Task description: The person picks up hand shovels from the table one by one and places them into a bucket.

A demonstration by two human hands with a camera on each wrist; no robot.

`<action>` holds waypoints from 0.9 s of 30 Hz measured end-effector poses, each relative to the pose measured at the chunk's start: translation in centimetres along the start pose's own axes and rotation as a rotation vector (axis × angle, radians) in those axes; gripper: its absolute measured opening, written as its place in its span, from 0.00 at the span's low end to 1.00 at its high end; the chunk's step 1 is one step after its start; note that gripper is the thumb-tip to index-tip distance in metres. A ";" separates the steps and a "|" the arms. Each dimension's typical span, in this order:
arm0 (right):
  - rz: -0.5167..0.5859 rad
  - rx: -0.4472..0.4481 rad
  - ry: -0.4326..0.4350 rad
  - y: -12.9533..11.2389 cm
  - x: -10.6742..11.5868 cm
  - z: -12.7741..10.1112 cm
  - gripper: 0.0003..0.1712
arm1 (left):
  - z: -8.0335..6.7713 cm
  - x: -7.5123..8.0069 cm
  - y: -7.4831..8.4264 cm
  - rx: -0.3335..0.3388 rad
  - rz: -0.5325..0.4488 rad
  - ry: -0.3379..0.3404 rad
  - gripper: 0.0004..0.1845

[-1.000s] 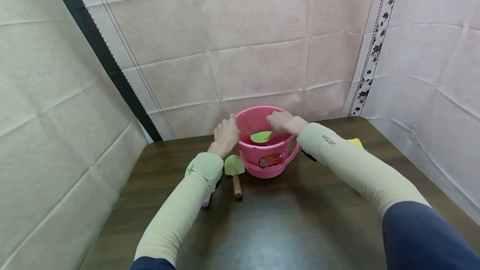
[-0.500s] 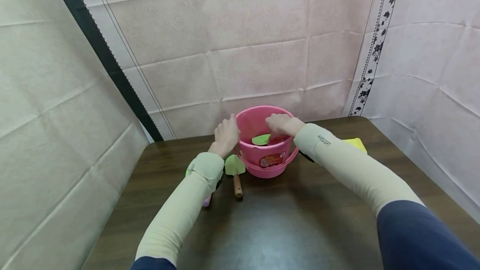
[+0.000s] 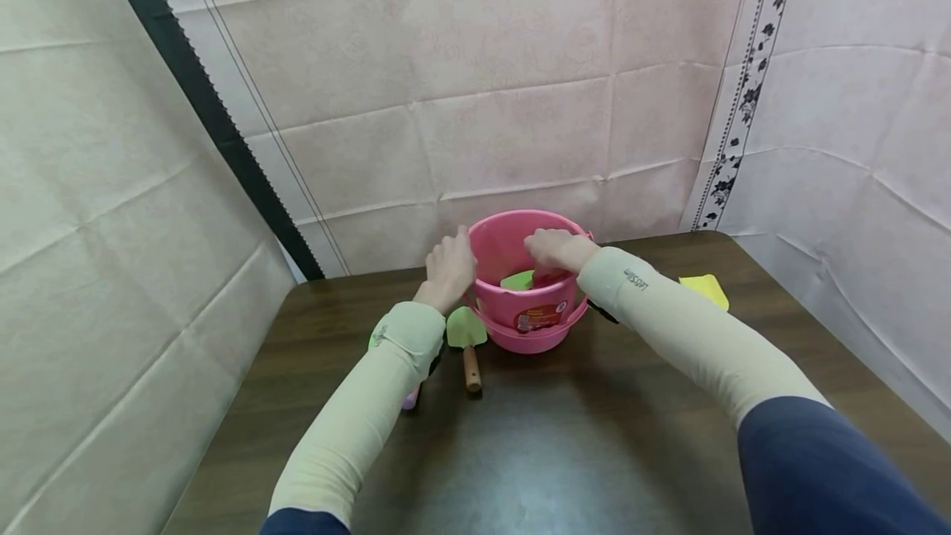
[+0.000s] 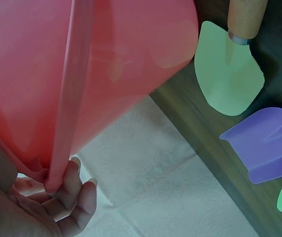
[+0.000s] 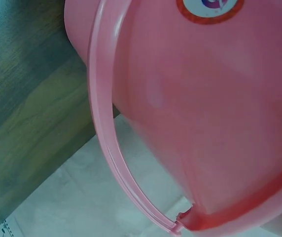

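A: Item, pink bucket (image 3: pixel 529 304): upright at the table's far edge, mouth up. Our left hand (image 3: pixel 448 267) grips its rim.

B: Left wrist view alone shows the purple scoop (image 4: pixel 265 144). Right hand (image 3: pixel 553 252) inside; grip unclear

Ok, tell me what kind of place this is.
Probably a makeshift recording corner rather than a garden: a dark wooden table walled in by creased pinkish cloth sheets, with a pink toy bucket and a small green trowel on it.
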State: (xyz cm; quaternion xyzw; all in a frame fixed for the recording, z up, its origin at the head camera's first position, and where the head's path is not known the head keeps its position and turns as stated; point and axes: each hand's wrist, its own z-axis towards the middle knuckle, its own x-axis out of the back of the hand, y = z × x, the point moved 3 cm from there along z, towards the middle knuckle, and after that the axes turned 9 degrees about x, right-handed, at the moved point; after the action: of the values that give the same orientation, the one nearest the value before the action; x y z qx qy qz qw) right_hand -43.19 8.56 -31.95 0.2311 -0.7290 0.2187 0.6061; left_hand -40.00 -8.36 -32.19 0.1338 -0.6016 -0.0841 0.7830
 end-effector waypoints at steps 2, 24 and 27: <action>0.007 -0.002 -0.002 0.1 -0.1 0.1 0.12 | 0.0 0.0 0.0 0.000 0.002 0.000 0.11; 0.050 -0.037 -0.031 0.7 -1.5 1.0 0.14 | 0.0 0.0 0.2 0.014 0.011 -0.006 0.11; 0.063 -0.033 -0.031 0.7 -1.4 1.0 0.16 | 0.1 0.0 0.1 0.015 0.015 -0.004 0.12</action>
State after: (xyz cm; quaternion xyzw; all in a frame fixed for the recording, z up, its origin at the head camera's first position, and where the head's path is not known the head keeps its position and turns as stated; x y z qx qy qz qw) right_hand -44.13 8.65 -33.56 0.2012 -0.7488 0.2220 0.5912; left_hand -40.11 -8.25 -32.10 0.1348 -0.6049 -0.0741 0.7813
